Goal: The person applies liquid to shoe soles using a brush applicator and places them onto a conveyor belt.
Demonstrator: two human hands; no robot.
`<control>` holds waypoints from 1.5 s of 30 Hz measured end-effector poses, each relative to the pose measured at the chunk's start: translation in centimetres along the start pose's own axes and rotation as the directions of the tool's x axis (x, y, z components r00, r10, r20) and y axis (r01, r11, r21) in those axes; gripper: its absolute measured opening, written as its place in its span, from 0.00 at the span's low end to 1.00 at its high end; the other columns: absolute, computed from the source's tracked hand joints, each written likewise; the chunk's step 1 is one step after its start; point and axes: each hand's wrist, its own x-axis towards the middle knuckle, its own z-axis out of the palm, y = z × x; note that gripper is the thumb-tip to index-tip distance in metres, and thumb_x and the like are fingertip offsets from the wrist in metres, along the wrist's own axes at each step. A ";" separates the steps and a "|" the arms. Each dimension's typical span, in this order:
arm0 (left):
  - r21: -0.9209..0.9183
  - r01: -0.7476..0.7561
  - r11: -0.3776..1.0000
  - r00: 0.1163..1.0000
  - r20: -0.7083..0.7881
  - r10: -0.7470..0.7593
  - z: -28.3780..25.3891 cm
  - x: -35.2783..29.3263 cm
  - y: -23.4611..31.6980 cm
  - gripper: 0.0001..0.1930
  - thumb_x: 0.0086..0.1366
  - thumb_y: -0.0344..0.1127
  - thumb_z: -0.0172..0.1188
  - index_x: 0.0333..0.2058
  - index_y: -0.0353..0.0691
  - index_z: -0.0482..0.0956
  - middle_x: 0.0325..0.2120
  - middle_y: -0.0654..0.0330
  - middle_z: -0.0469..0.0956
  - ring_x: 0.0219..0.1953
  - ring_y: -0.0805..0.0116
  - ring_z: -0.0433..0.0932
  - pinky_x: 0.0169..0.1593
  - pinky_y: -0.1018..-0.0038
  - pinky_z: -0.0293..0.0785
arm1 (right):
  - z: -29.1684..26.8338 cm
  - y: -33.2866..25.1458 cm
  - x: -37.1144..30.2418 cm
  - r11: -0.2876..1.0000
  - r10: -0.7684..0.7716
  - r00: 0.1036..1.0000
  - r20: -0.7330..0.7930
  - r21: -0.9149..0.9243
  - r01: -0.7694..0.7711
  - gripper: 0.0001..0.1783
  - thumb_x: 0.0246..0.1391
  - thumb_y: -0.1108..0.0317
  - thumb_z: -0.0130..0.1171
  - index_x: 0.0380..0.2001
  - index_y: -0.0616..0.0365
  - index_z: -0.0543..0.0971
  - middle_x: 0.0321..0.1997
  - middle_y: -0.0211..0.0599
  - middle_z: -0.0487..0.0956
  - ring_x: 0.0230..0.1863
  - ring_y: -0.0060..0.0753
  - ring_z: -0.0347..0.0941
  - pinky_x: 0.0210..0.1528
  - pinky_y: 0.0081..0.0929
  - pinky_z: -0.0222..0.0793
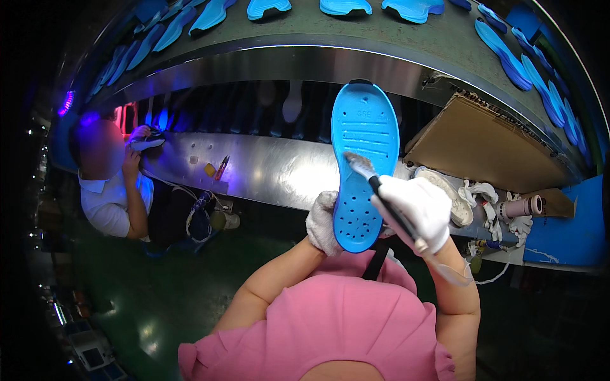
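Observation:
A bright blue shoe sole (365, 133), perforated at its near end and ribbed toward the far end, is held up in front of me. My left hand (323, 223), in a white glove, grips its near left edge; part of the fingers is hidden behind the sole. My right hand (416, 213), also gloved in white, is closed around a dark-handled brush (389, 202). The bristles meet the middle of the sole's upper face. A thin pale tube or cord hangs by my right wrist.
Above the metal ledge (286, 166) runs a belt (318, 30) carrying several blue soles (268, 7). At right are a cardboard sheet (489, 143), a pale sole-shaped piece (448, 193), loose gloves (490, 209) and a pink roll (524, 207). A co-worker (111, 197) sits at left near a red-handled tool (222, 168).

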 end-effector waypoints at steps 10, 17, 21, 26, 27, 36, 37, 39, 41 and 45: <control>0.143 -0.144 0.979 0.989 0.042 0.139 -0.4 3.2 0.1 0.44 0.64 0.65 0.41 0.66 0.31 0.62 0.61 0.39 0.70 0.59 0.41 0.73 0.66 0.51 0.67 | 0.9 -0.5 -1.9 0.963 -0.261 0.965 -0.001 -0.066 0.261 0.13 0.44 0.72 0.64 0.37 0.54 0.81 0.35 0.33 0.83 0.23 0.31 0.74 0.26 0.28 0.70; 0.099 -0.136 0.986 0.987 0.096 0.126 0.2 5.3 0.8 0.45 0.62 0.67 0.46 0.64 0.30 0.64 0.59 0.40 0.71 0.56 0.46 0.75 0.63 0.52 0.71 | -0.1 1.2 -2.1 0.977 -0.169 0.984 0.056 0.140 0.160 0.10 0.44 0.75 0.65 0.34 0.56 0.81 0.35 0.35 0.83 0.24 0.33 0.76 0.27 0.26 0.71; 0.048 -0.094 0.994 0.988 0.123 0.088 -1.5 6.5 3.0 0.45 0.62 0.65 0.49 0.65 0.29 0.63 0.59 0.37 0.70 0.57 0.40 0.74 0.63 0.48 0.69 | 0.4 1.7 -1.8 0.969 -0.035 0.996 -0.085 0.243 0.055 0.08 0.47 0.73 0.64 0.34 0.55 0.82 0.32 0.33 0.82 0.24 0.32 0.76 0.26 0.27 0.70; 0.006 0.001 1.000 0.979 0.202 -0.002 -0.6 7.5 3.2 0.46 0.59 0.60 0.54 0.65 0.24 0.62 0.59 0.32 0.69 0.58 0.36 0.74 0.64 0.45 0.68 | 0.3 1.0 -3.1 0.984 -0.158 0.980 0.125 0.100 0.146 0.11 0.41 0.74 0.73 0.31 0.54 0.84 0.32 0.32 0.84 0.30 0.35 0.81 0.32 0.28 0.75; 0.000 0.002 1.000 0.981 0.196 -0.001 -0.8 7.3 3.2 0.46 0.59 0.60 0.54 0.65 0.24 0.62 0.59 0.32 0.69 0.58 0.36 0.74 0.64 0.45 0.68 | 0.3 1.0 -3.0 0.969 -0.053 0.997 0.053 0.244 0.039 0.13 0.40 0.74 0.74 0.32 0.55 0.84 0.32 0.35 0.84 0.30 0.37 0.81 0.34 0.29 0.76; 0.160 0.244 0.956 0.948 0.168 -0.270 -0.6 8.4 6.1 0.47 0.54 0.54 0.58 0.64 0.22 0.62 0.57 0.29 0.70 0.55 0.35 0.76 0.60 0.42 0.70 | -0.4 1.8 -2.6 0.936 0.033 0.997 0.073 0.346 -0.056 0.13 0.40 0.78 0.73 0.32 0.54 0.84 0.33 0.37 0.85 0.30 0.38 0.80 0.35 0.31 0.77; 0.144 0.200 0.969 0.945 0.233 -0.229 -1.0 9.1 5.9 0.46 0.53 0.50 0.59 0.65 0.23 0.62 0.56 0.27 0.70 0.54 0.32 0.75 0.60 0.41 0.69 | -0.5 2.6 -2.9 0.938 0.041 0.989 0.139 0.336 -0.086 0.12 0.42 0.77 0.71 0.33 0.55 0.84 0.34 0.37 0.85 0.30 0.40 0.80 0.35 0.32 0.77; 0.146 0.307 0.941 0.911 0.240 -0.334 -1.3 9.8 6.6 0.45 0.53 0.48 0.60 0.65 0.23 0.61 0.56 0.27 0.71 0.54 0.30 0.75 0.61 0.39 0.67 | -1.0 3.1 -3.0 0.973 -0.030 0.950 0.311 0.227 -0.043 0.07 0.49 0.72 0.65 0.34 0.54 0.84 0.38 0.38 0.85 0.31 0.44 0.79 0.35 0.33 0.76; 0.123 0.417 0.900 0.868 0.238 -0.435 -1.4 9.7 7.1 0.43 0.51 0.43 0.59 0.64 0.24 0.63 0.55 0.26 0.71 0.54 0.27 0.74 0.62 0.35 0.65 | -0.7 1.9 -2.0 0.977 -0.214 0.915 0.343 0.095 0.193 0.09 0.46 0.70 0.61 0.34 0.53 0.82 0.31 0.34 0.80 0.26 0.38 0.75 0.31 0.30 0.70; 0.345 0.352 0.870 0.934 -0.071 -0.349 -0.6 9.8 8.5 0.39 0.45 0.36 0.60 0.58 0.20 0.71 0.52 0.33 0.77 0.51 0.40 0.80 0.59 0.49 0.74 | -0.8 2.4 -2.6 0.952 0.084 0.947 0.310 0.255 -0.168 0.08 0.47 0.71 0.67 0.33 0.50 0.83 0.36 0.32 0.85 0.28 0.34 0.79 0.31 0.27 0.75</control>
